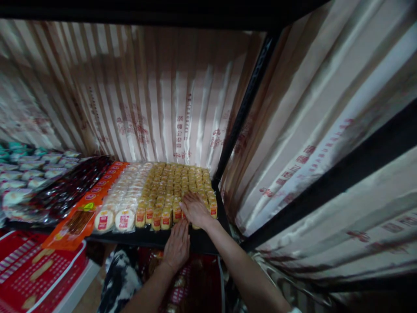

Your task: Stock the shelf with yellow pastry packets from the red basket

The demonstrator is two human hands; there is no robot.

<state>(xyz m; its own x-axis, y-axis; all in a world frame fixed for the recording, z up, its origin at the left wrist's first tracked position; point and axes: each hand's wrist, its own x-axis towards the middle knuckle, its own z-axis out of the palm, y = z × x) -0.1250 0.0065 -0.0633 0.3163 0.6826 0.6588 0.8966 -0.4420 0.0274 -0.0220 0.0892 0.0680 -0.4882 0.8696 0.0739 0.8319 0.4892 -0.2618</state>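
Rows of small yellow packaged cakes [176,180] with red and orange labels stand on a black shelf [198,241]. My right hand [197,211] lies flat over the front rows, its fingers stretched forward on the packs. Lower and to its left, my left hand [177,244] reaches over the shelf's front edge, its straight fingers against the front packs. The packs under both hands are partly hidden. Just left of them are rows of round white wrapped cakes [124,219] with red labels.
An orange snack packet [81,217] and dark glossy packs [70,184] lie farther left, beside several white wrapped items [32,174]. A red basket [19,265] is below left. A black upright post [243,113] and printed curtains [156,95] bound the shelf.
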